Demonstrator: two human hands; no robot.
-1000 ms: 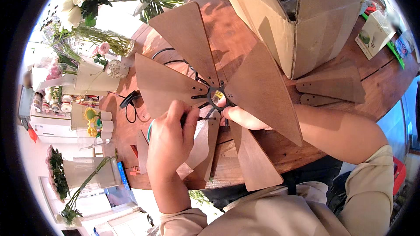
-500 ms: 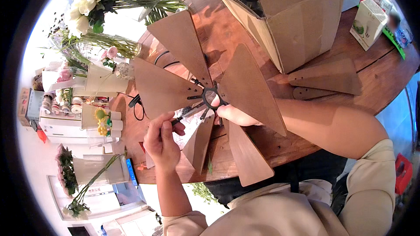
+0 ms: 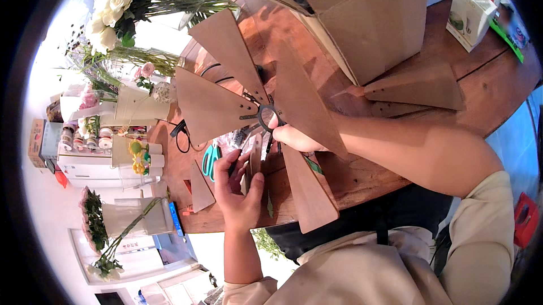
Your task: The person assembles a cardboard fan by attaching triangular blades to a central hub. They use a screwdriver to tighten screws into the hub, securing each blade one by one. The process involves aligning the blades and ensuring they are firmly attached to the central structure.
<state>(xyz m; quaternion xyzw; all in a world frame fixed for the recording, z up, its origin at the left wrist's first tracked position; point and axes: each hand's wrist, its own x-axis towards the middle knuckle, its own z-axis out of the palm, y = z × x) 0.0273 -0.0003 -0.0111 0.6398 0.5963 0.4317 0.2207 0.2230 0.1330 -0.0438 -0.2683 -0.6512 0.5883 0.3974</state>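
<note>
A fan rotor with several brown tapering blades around a black ring hub is held up over the wooden table. My right hand grips the hub, its fingers partly hidden behind the right-hand blade. Below the hub, my left hand is closed around a lower blade, which shows nearly edge-on. Between its fingers there is also a dark, slim tool handle, partly hidden. Teal-handled scissors lie on the table just left of that hand.
A large open cardboard box stands at the far side. Loose brown blades lie right of it, and a small white box sits farther right. White roses and vases line the left. A tan triangular piece lies near the table's left edge.
My left hand has moved down and right from near the hub, where it held a slim dark-handled tool, onto the lower blade. The rotor has shifted slightly left, and the scissors have come into view.
</note>
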